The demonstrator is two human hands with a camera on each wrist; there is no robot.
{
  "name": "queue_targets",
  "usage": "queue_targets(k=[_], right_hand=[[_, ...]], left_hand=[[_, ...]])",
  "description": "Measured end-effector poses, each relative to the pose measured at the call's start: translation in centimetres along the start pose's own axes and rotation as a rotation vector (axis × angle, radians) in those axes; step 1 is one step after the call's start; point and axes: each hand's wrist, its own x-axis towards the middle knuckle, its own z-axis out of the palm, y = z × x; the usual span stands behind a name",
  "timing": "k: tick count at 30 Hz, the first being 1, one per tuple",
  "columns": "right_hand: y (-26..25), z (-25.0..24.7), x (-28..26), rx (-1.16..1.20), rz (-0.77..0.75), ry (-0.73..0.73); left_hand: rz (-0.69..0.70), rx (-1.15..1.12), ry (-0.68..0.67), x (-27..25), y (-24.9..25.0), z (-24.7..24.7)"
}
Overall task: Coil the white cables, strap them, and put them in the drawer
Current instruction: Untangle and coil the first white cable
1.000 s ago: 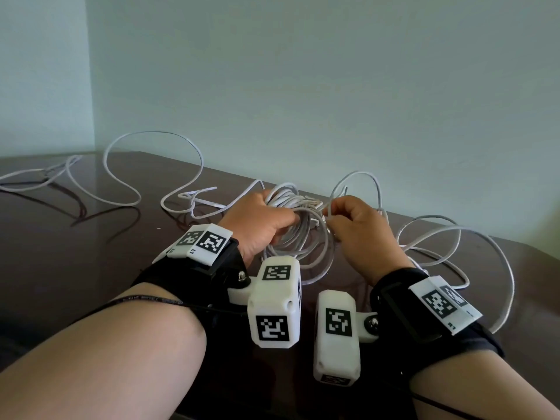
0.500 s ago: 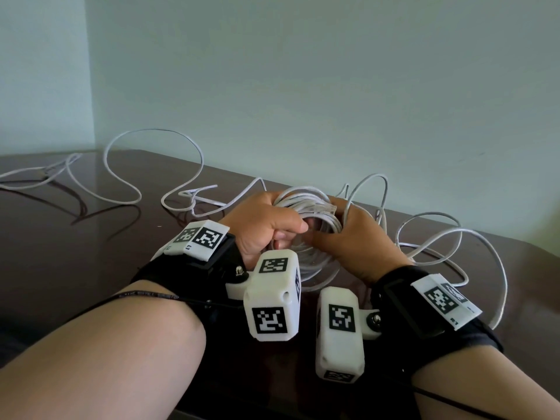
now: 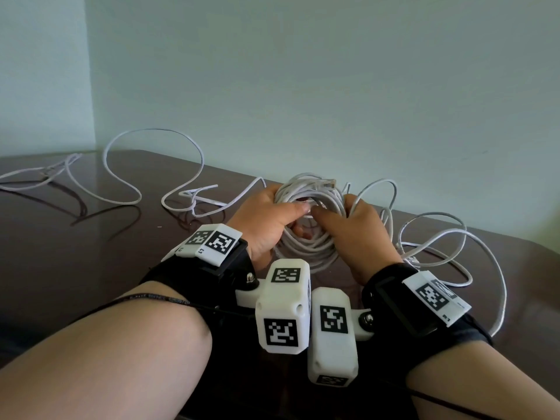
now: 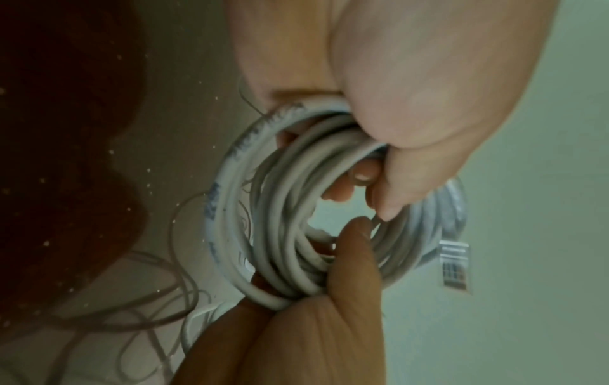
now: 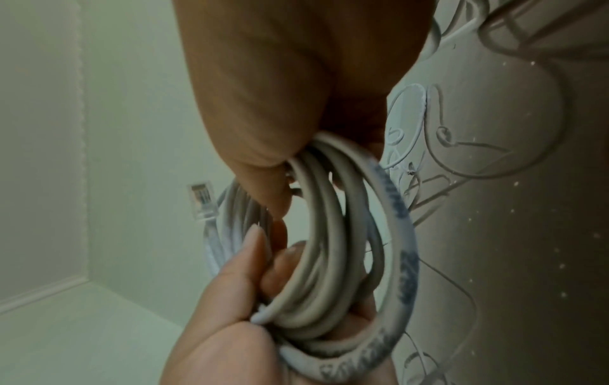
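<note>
A white cable coil (image 3: 306,248) is held upright over the dark table between both hands. My left hand (image 3: 266,219) grips the coil's left side, thumb across the strands. My right hand (image 3: 357,234) grips its right side, thumb reaching into the ring. In the left wrist view the coil (image 4: 263,208) shows several turns, and a clear plug (image 4: 454,265) sticks out at its far edge. The right wrist view shows the same coil (image 5: 346,260) and plug (image 5: 202,200). Uncoiled cable (image 3: 454,234) trails off to the right. No strap or drawer is in view.
More loose white cable (image 3: 136,174) snakes across the dark glossy table (image 3: 75,253) at the left, with another tangle (image 3: 36,177) at the far left. A pale green wall stands right behind the table.
The right hand has moved from pinching a strand by the coil to gripping the coil's right side. The coil has risen a little and tightened; both hands now hold it.
</note>
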Motion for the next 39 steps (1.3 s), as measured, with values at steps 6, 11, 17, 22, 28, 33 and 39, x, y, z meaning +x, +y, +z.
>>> queue_targets(k=[6, 11, 17, 22, 28, 33, 39], right_hand=[[0.1, -0.2, -0.3, 0.141, -0.035, -0.177], [-0.4, -0.9, -0.7, -0.148, -0.166, -0.303], [-0.5, -0.7, -0.7, 0.096, -0.068, -0.342], [-0.4, -0.4, -0.7, 0.115, 0.016, -0.378], [0.1, -0.8, -0.4, 0.053, 0.026, -0.315], [-0.3, -1.1, -0.6, -0.042, -0.022, -0.266], [0.1, -0.5, -0.4, 0.033, -0.024, -0.179]], left_hand=[[0.068, 0.377, -0.041, 0.2, -0.3, -0.2], [0.065, 0.539, -0.103, 0.1, -0.1, -0.3], [0.076, 0.445, -0.088, 0.5, -0.5, -0.5], [0.119, 0.568, -0.095, 0.6, -0.5, -0.9], [0.136, 0.517, -0.104, 0.1, -0.4, -0.6], [0.108, 0.434, -0.107, 0.2, -0.4, -0.4], [0.109, 0.216, 0.012, 0.2, -0.3, -0.3]])
